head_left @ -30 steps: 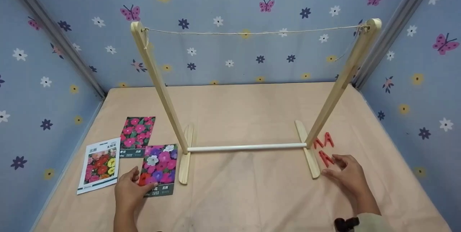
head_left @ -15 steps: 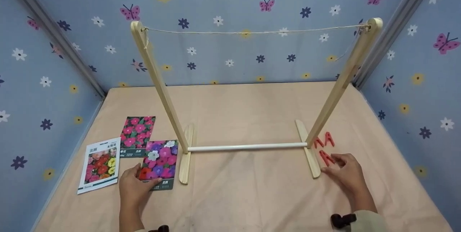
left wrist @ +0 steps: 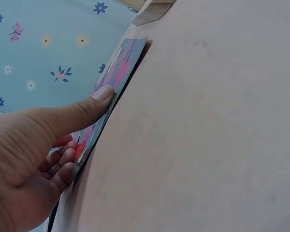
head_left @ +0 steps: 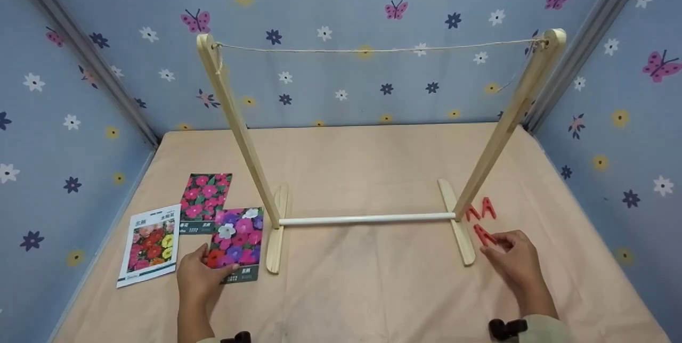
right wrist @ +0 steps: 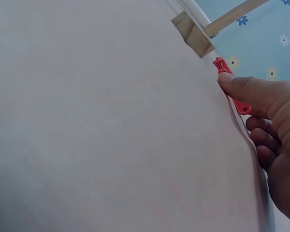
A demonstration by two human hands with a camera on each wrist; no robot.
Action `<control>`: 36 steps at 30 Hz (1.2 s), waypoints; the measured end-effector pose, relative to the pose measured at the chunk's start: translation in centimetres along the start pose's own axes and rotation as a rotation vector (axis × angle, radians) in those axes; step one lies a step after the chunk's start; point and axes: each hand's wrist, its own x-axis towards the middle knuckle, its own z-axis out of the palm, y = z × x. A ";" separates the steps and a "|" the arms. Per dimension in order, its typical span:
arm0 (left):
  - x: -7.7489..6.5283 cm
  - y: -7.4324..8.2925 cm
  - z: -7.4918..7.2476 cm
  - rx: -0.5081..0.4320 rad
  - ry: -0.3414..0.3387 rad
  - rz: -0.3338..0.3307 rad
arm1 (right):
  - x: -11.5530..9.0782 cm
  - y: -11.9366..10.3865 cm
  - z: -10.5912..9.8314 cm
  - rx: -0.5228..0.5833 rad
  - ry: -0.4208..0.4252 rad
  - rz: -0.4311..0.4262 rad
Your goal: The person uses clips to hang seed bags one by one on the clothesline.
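Observation:
In the head view my left hand (head_left: 200, 278) holds the lower left corner of a flower seed packet (head_left: 242, 236) with pink, purple and white blooms. The left wrist view shows the thumb laid over the packet's face (left wrist: 118, 72) and the fingers curled at its edge. My right hand (head_left: 518, 260) pinches a red clothespin (head_left: 482, 234) beside the stand's right foot. From the right wrist, the thumb lies across that clothespin (right wrist: 242, 107). Two more red clothespins, one of them this nearer piece (head_left: 488, 209), lie just beyond, by the right post.
A wooden stand has a left post (head_left: 234, 124), a right post (head_left: 506, 124), a white crossbar (head_left: 367, 219) and a string (head_left: 319, 51) tied between the tops. Two other seed packets, a white-bordered one (head_left: 152, 247) and a pink-flowered one (head_left: 208, 194), lie left. Flowered panels surround the cloth-covered table (head_left: 362, 290).
My left hand has moved slightly right and away from me, sliding the packet a little farther back. The right thumb has closed in on the clothespin.

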 end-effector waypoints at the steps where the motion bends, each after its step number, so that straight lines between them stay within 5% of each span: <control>1: 0.0 -0.1 0.0 -0.010 0.003 -0.004 | 0.0 0.0 0.0 0.002 0.002 -0.002; 9: -0.3 -0.1 0.2 -0.060 0.053 -0.004 | 0.0 0.5 0.0 0.038 0.060 -0.036; 16: -0.5 -0.5 0.5 -0.177 0.086 -0.038 | -0.3 0.2 -0.2 0.165 0.059 0.121; 24: -0.8 -1.3 0.3 -0.448 0.099 -0.098 | -0.4 0.4 -0.6 0.316 0.108 0.189; 32: -1.1 -1.3 -1.0 -0.824 0.132 -0.187 | -0.4 0.2 -1.6 0.455 0.117 0.239; 36: -1.5 -1.0 -1.7 -0.909 0.177 -0.190 | -0.6 0.1 -1.7 0.556 0.124 0.242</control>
